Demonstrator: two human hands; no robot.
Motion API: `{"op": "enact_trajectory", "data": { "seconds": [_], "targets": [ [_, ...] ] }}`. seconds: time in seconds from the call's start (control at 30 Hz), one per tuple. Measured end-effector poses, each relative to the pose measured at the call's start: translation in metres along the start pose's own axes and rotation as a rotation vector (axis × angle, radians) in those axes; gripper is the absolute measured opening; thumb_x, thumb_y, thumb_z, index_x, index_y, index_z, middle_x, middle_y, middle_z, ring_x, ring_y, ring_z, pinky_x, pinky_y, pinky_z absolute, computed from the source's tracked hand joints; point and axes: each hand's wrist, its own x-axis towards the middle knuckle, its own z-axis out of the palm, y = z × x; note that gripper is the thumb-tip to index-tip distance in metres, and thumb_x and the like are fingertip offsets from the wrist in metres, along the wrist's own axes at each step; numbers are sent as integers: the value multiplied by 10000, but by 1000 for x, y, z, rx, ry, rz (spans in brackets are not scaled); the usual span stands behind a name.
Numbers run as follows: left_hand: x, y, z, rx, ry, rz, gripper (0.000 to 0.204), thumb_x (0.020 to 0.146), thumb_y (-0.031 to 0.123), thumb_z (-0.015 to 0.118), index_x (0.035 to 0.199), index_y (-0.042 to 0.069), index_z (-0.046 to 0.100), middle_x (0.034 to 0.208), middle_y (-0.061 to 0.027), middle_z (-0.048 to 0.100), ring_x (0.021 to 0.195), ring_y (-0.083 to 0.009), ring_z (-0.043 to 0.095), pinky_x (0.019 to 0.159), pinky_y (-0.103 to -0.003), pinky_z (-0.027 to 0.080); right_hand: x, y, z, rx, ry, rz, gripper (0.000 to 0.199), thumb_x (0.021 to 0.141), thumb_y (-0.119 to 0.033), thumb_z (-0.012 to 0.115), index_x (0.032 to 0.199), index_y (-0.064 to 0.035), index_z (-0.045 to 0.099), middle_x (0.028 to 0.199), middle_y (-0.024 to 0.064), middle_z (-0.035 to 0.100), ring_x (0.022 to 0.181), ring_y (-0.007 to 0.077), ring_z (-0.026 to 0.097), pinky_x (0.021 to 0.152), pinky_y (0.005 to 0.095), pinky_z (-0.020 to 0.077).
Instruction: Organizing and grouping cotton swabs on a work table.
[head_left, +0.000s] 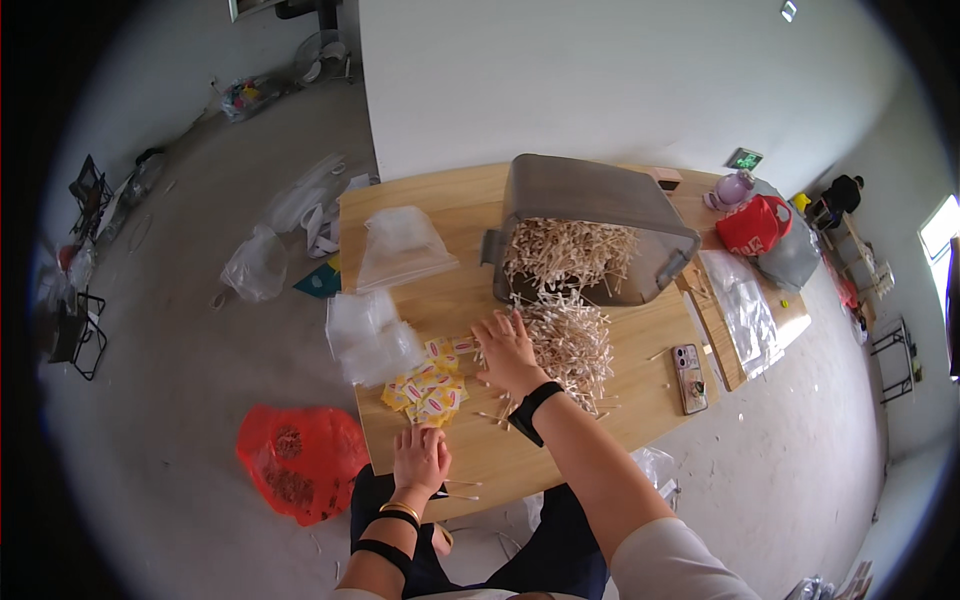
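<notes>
Nearest the person, the left hand (420,458) rests palm down on the front edge of the wooden desk (480,215), fingers loosely curled; whether it grips anything cannot be told. 2 dark bands and a gold bangle circle that wrist. A few loose cotton swabs (462,490) lie on the desk just beside it.

Just beyond the left hand sits a cluster of small yellow packets (428,388), fanned out on the wood. To their left lies a stack of clear plastic bags (368,335), reaching to the desk's left edge.

The right hand (508,352), with a black band at the wrist, lies flat and spread open, fingers splayed, pressing on the near left edge of a pile of cotton swabs (572,340). It closes around nothing. The pile spreads across the middle of the desk, with stray swabs scattered around it.

Behind the pile, a grey plastic bin (590,200) is tipped on its side, its mouth facing the person, more swabs spilling from it toward the pile. A phone (689,377) lies to the right of the pile, near the desk's right edge. Farther left, a clear bag (402,245) stands puffed up on the desk.

At the far right end sit a red bag (752,225) and a pale purple bottle (733,188). On the floor to the left lies a red plastic bag (302,460).
</notes>
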Motion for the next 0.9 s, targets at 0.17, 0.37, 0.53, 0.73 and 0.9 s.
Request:
{"op": "enact_trajectory", "data": {
  "seconds": [0.17, 0.37, 0.53, 0.73, 0.9],
  "targets": [
    [2, 2, -1, -16, 10, 8, 233, 764, 149, 648, 968, 142, 533, 1022, -87, 555, 912, -321, 548, 801, -465, 423, 3, 32, 16, -89, 40, 34, 292, 792, -95, 660, 1080, -80, 617, 1129, 93, 546, 1228, 299, 468, 1216, 520, 203],
    [-4, -2, -1, -32, -3, -23, 226, 761, 131, 633, 961, 133, 527, 1005, -99, 550, 928, -336, 538, 805, -477, 413, -31, 68, -41, -16, 160, -143, 147, 759, -16, 647, 885, -81, 685, 1028, 83, 572, 1125, 308, 503, 1178, 477, 287],
    [0, 0, 2, -53, 9, -11, 213, 766, 129, 627, 955, 134, 528, 993, -92, 547, 928, -333, 535, 813, -471, 414, -86, 85, -80, 168, 299, -28, 209, 718, -58, 714, 920, -107, 692, 1040, 59, 589, 1098, 307, 521, 996, 441, 437],
    [-1, -1, 4, -7, -19, -17, 218, 767, 130, 626, 960, 128, 526, 1007, -101, 542, 944, -337, 530, 839, -471, 416, -144, 91, -53, 279, 215, 233, 460, 730, -210, 806, 1154, -129, 646, 1247, 83, 534, 1187, 348, 504, 1036, 465, 415],
    [-1, 0, 3, -4, 16, -8, 198, 788, 148, 631, 964, 137, 540, 1025, -86, 554, 957, -320, 537, 842, -460, 415, -140, 76, -22, 229, 179, 320, 1019, 626, -361, 897, 1489, -171, 391, 1540, 158, 291, 1399, 444, 304, 1121, 542, 344]
  ]
}}
